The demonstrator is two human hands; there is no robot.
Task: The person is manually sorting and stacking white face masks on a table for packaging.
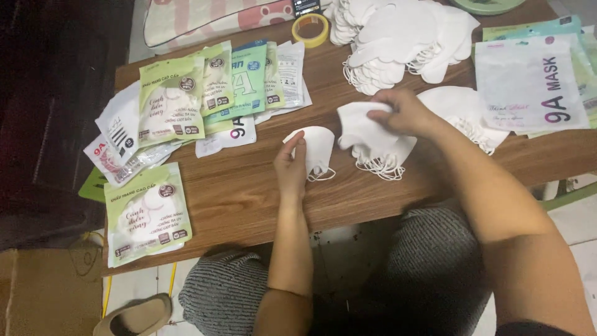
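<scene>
Left grip (pixel 292 163) is pinched shut on a single white face mask (pixel 314 144), thumb and fingers clamped on its near edge so the mask stands up a bit off the wooden worktop (pixel 242 193), ear loops dangling under it. Right grip (pixel 404 112) is closed too, fingers curled down over the top of a small stack of white masks (pixel 373 140) sitting just to the right of the single one, loops spilling out along the stack's near edge. The two hands are close together, roughly mid-worktop, with the single mask just beside the stack but not quite touching as far as I can tell.

Rest of the scene: big heap of loose white masks (pixel 398 40) at the far edge, another smaller pile (pixel 463 112) right behind the right wrist. Green-and-white printed pouches (pixel 171 99) are fanned out on the left, with one more green pouch (pixel 146 211) lying alone near the front left corner. Pale pouches (pixel 528 84) are stacked on the right side. A roll of yellow tape (pixel 311 29) sits at the back. Down on the floor, a tan slipper (pixel 134 317) peeks in by the person's knee.
</scene>
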